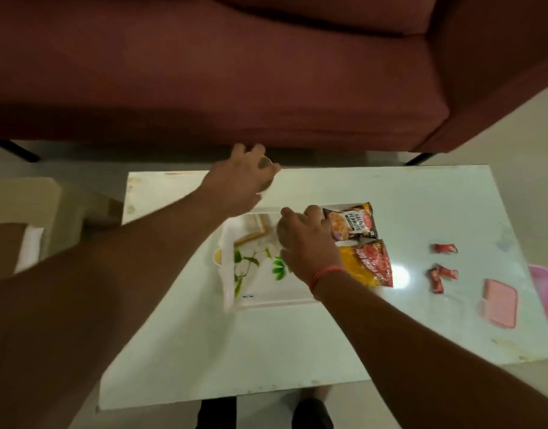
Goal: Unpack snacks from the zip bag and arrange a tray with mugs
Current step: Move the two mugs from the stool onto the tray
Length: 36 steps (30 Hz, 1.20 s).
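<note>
A white tray [268, 302] with a green leaf print lies mid-table. At the tray's far end my right hand [306, 243] curls round a pale mug [278, 234], blurred and mostly hidden. Beyond the tray's far left corner, near the table's far edge, my left hand [243, 178] grips a second pale mug [265, 166] from above. A salted peanuts packet [354, 224] and a yellow-red snack packet [370, 264] lie on the tray's right side. The flat pink zip bag [499, 302] lies at the table's right.
Red-wrapped candies [445, 248] [439, 276] lie on the white table [235, 351] right of the tray. A small yellowish cup [217, 257] sits against the tray's left rim. A maroon sofa [235, 72] stands behind the table. A pink object [546, 284] shows at the right edge.
</note>
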Tool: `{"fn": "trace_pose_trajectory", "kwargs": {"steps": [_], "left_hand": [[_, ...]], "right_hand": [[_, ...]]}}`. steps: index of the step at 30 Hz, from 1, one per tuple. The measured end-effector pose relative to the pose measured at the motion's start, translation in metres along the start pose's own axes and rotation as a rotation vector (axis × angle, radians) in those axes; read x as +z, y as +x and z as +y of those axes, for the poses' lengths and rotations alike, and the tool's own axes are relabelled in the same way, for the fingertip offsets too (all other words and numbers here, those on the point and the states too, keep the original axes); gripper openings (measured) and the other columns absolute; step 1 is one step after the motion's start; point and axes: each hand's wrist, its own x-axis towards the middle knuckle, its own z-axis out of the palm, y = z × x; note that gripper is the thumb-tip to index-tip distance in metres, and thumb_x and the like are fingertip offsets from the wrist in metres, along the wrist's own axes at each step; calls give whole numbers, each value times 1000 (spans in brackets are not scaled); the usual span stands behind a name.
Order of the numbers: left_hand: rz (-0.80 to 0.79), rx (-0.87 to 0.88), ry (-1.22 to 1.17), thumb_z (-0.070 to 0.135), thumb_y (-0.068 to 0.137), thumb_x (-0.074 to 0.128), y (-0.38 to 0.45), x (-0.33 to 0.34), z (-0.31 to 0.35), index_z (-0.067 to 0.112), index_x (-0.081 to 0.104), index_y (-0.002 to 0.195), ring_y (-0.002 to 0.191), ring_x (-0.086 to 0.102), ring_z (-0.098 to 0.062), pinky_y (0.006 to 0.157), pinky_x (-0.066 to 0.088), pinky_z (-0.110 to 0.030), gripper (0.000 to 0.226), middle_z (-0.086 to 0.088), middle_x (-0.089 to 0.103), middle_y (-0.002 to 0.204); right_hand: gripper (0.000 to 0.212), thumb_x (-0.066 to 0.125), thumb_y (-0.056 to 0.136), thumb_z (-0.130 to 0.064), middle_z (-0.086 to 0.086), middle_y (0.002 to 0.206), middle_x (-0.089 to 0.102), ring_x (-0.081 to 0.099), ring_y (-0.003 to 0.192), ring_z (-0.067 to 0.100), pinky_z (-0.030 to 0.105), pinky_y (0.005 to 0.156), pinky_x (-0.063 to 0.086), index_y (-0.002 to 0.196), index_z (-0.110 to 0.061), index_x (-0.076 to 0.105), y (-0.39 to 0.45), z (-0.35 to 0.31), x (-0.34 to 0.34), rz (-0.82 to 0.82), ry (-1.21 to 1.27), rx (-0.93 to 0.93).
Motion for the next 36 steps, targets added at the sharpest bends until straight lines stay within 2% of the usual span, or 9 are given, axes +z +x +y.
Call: {"fn": "trace_pose_trajectory", "kwargs": {"steps": [5, 11, 13, 17, 24, 30, 32, 34, 36], "left_hand": [[-75, 99, 19, 34, 80, 76, 27, 18, 81, 28, 40, 135, 116, 45, -35, 70, 59, -43, 67, -12, 41, 134], [-187, 138, 38, 28, 76, 79, 42, 41, 128, 30, 37, 141, 122, 41, -33, 74, 56, -41, 77, -11, 35, 142], [-204, 161, 58, 29, 77, 79, 44, 43, 134, 29, 38, 141, 124, 40, -33, 74, 55, -40, 76, -11, 34, 144], [-218, 189, 83, 30, 78, 79, 45, 50, 141, 29, 38, 141, 125, 40, -33, 74, 55, -39, 76, -11, 34, 145], [-222, 169, 45, 30, 79, 78, 44, 66, 130, 31, 38, 142, 127, 39, -33, 78, 56, -39, 74, -10, 33, 147], [-205, 173, 17, 29, 78, 79, 45, 74, 125, 32, 37, 143, 131, 36, -33, 83, 56, -41, 77, -10, 31, 150], [-204, 186, 14, 30, 80, 78, 44, 77, 123, 32, 34, 146, 136, 32, -35, 94, 51, -46, 80, -11, 26, 155], [-236, 191, -6, 35, 83, 74, 41, 78, 118, 34, 22, 151, 145, 19, -38, 110, 35, -56, 85, -10, 15, 161], [-225, 98, -109, 41, 84, 68, 30, 75, 113, 34, 12, 154, 149, 8, -36, 116, 20, -60, 90, -8, 6, 164]], "right_hand": [[72, 62, 71, -23, 10, 127, 52, 46, 112, 35, 40, 82, 50, 137, -31, 32, -30, 45, 24, -30, 16, 29], [77, 71, 75, -19, 14, 137, 37, 46, 114, 44, 46, 88, 54, 142, -32, 34, -53, 70, 29, -30, 111, 49], [77, 71, 76, -18, 15, 140, 34, 45, 118, 45, 46, 90, 54, 141, -32, 35, -57, 74, 31, -41, 112, 46], [78, 74, 76, -19, 15, 142, 32, 45, 119, 44, 45, 84, 57, 142, -33, 35, -62, 78, 32, -44, 126, 55], [76, 75, 78, -22, 16, 144, 30, 43, 123, 44, 45, 84, 57, 142, -32, 34, -60, 75, 32, -73, 131, 59], [83, 80, 77, -33, 15, 144, 26, 41, 125, 42, 46, 87, 56, 145, -30, 33, -58, 70, 30, -86, 128, 71], [86, 82, 76, -37, 16, 146, 26, 41, 127, 43, 47, 91, 54, 146, -29, 33, -57, 70, 30, -94, 133, 69], [91, 82, 75, -39, 17, 147, 26, 40, 128, 43, 48, 97, 51, 149, -28, 28, -56, 72, 29, -117, 129, 62], [97, 81, 75, -39, 17, 147, 25, 40, 128, 42, 49, 99, 49, 152, -28, 23, -55, 77, 27, -154, 132, 51]]}}
